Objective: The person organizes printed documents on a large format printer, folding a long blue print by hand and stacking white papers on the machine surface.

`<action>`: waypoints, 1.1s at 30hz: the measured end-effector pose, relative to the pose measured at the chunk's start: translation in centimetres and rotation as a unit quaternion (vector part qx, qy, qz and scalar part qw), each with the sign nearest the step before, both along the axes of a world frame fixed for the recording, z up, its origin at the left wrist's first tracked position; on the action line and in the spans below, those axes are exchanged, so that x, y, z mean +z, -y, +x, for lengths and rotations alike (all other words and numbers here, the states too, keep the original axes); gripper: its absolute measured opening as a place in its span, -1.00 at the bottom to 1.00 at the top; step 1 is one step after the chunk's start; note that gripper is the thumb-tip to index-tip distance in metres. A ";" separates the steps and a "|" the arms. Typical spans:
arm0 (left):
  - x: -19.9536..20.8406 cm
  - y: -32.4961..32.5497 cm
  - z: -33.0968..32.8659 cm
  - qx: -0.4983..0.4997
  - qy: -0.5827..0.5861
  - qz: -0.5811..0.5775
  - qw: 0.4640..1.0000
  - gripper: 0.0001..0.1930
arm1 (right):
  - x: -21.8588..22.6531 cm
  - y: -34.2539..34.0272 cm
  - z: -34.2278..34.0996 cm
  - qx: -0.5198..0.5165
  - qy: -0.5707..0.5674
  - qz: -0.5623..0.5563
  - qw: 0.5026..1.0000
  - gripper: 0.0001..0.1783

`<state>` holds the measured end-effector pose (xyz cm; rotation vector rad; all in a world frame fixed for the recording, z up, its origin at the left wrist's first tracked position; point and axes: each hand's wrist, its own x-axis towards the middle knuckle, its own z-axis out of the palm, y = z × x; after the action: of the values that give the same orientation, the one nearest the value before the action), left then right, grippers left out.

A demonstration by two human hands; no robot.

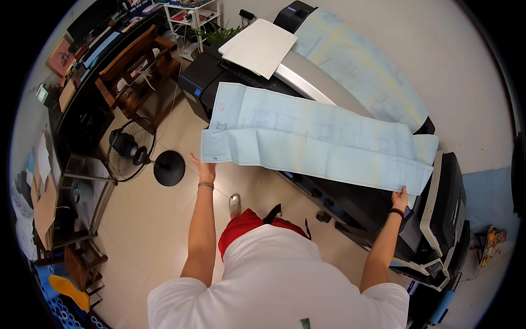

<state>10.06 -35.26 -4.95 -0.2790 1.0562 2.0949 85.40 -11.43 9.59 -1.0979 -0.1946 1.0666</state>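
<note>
A long, creased light-blue drawing sheet (323, 140) with faint lines spreads in front of me, over the front of a large black wide-format printer (350, 194). Under its near left corner is my left hand (206, 170), its thumb out to the side and its other fingers partly hidden by the paper. My right hand (401, 197) pinches the sheet's near edge close to the right corner. Fold lines run along and across the sheet. Behind it, another blue drawing sheet (361, 71) lies curved over the back of the printer.
White papers (260, 46) lie on the printer's left end. A black stand fan (131, 151) with a round base is on the floor at left, near a wooden chair (137, 77) and a cluttered desk (82, 88). A black-and-white machine part (444, 205) rises at right.
</note>
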 end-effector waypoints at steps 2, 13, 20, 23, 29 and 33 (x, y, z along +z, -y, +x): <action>0.5 0.5 -2.8 -0.086 -0.148 -0.019 0.985 -0.28 | 0.3 0.0 0.1 0.003 0.002 -0.012 1.000 -0.75; 1.1 -2.4 -10.6 -0.477 -0.372 -0.151 0.782 -0.65 | 1.5 -0.6 0.8 0.023 0.059 -0.021 0.998 -0.69; 0.2 -0.2 -10.1 -0.389 -0.181 -0.196 0.882 -0.72 | -1.5 -1.2 3.8 -0.017 0.030 -0.079 0.996 -0.82; -1.5 0.2 -10.9 -0.421 -0.206 -0.182 0.864 -0.63 | -2.9 -1.0 4.5 -0.075 0.028 -0.121 0.989 -0.77; -1.1 -0.1 -11.5 -0.462 -0.104 -0.100 0.875 -0.49 | -2.9 -0.1 4.0 0.082 0.204 -0.124 0.968 -0.66; 1.8 -0.4 -10.6 -0.497 -0.146 -0.061 0.853 -0.27 | -2.2 -0.5 1.8 0.044 0.045 -0.056 0.996 -0.62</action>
<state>-0.54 -34.90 -3.14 0.4718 1.1587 1.1337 87.16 -10.95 7.40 -1.2497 -0.2589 1.1184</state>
